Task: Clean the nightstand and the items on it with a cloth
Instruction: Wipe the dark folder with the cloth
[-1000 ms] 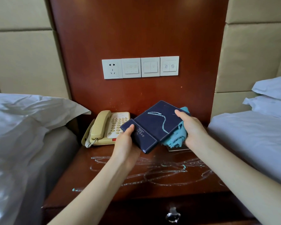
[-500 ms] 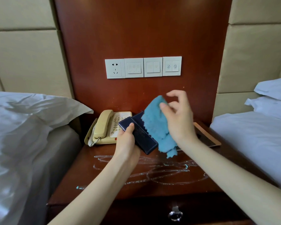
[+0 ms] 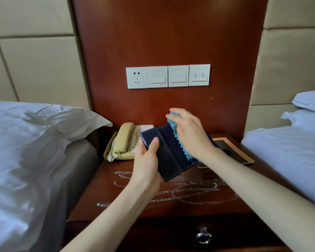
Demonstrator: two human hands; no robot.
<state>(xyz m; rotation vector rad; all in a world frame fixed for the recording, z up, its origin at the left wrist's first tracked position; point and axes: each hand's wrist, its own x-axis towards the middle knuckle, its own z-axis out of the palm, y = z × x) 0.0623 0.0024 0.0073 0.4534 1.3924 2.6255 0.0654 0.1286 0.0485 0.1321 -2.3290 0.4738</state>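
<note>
Above the nightstand (image 3: 153, 200), right hand (image 3: 191, 133) presses cloth (image 3: 178, 140) on folder (image 3: 169, 153)

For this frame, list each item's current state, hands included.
dark folder, held in the air, tilted
blue cloth, bunched, pressed on the folder
left hand, grips the folder, thumb on top
right hand, holds the cloth
telephone, handset on its cradle
nightstand, white scribbles across its top
drawer, closed

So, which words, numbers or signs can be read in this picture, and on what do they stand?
No word or number reads clearly.
On the rightmost switch plate: two round signs, meaning unclear.
On the telephone: key labels too small.
On the dark blue folder: print too blurred.
</note>
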